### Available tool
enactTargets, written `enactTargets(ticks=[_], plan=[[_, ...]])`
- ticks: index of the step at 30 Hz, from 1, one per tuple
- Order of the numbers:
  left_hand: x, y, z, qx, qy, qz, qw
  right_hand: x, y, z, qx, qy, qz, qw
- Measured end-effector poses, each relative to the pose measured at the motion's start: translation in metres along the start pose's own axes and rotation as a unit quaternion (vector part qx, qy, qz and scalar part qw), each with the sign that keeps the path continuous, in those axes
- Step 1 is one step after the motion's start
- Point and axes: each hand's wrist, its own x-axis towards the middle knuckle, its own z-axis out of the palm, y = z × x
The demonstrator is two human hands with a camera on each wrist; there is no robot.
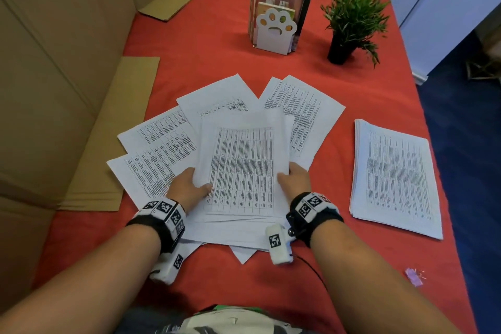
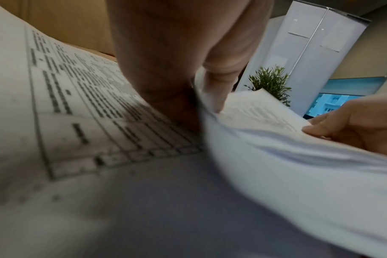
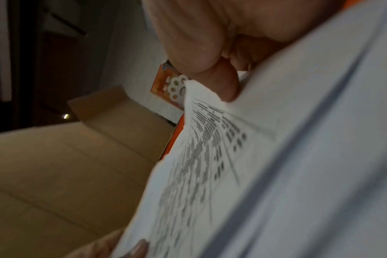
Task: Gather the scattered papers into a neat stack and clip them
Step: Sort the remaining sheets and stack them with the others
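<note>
Several printed sheets [image 1: 162,149] lie fanned out on the red tablecloth [image 1: 211,62] in the head view. Above them I hold a gathered bundle of papers [image 1: 244,160] by its two long sides. My left hand [image 1: 189,184] grips the bundle's left edge, thumb on top. My right hand [image 1: 294,179] grips the right edge, thumb on top. The left wrist view shows the bundle [image 2: 265,139] bowed between my left hand [image 2: 177,78] and my right hand [image 2: 351,125]. In the right wrist view my right hand [image 3: 210,52] pinches the papers [image 3: 243,157]. A small purple clip [image 1: 414,276] lies near the front right.
A separate neat stack of papers [image 1: 395,182] lies to the right. A paw-shaped bookend with books [image 1: 276,27] and a potted plant [image 1: 352,22] stand at the back. Flat cardboard [image 1: 54,89] leans along the left. The table's right edge drops to blue floor [image 1: 466,144].
</note>
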Motion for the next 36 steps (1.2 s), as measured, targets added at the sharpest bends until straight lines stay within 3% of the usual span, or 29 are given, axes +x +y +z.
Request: enactTargets(ticks=[3, 5, 8, 11, 19, 24, 29, 36], plan=[[-0.002, -0.01, -0.004, 0.017, 0.027, -0.001, 0.999, 0.007, -0.005, -0.007, -0.051, 0.109, -0.03, 0.992], [-0.004, -0.014, -0.007, 0.014, 0.031, -0.004, 0.999, 0.019, -0.007, -0.022, -0.047, 0.157, 0.006, 0.986], [-0.006, -0.018, -0.005, 0.013, 0.031, -0.004, 0.999, 0.035, -0.014, -0.033, 0.021, 0.152, 0.086, 0.984], [-0.009, -0.019, -0.002, 0.019, 0.026, 0.002, 0.999, 0.048, -0.022, -0.032, 0.082, 0.12, 0.094, 0.985], [-0.003, -0.031, -0.032, -0.103, 0.175, -0.038, 0.978, 0.027, -0.001, -0.059, -0.06, 0.106, 0.067, 0.99], [0.003, -0.041, -0.045, -0.138, 0.174, -0.071, 0.972, 0.017, 0.022, -0.083, -0.098, 0.131, 0.068, 0.984], [-0.001, -0.038, -0.033, -0.148, 0.158, -0.081, 0.973, 0.005, 0.019, -0.103, -0.077, 0.252, -0.029, 0.964], [-0.01, -0.026, -0.028, -0.171, 0.208, -0.057, 0.961, -0.003, -0.009, -0.118, 0.063, 0.337, -0.097, 0.935]])
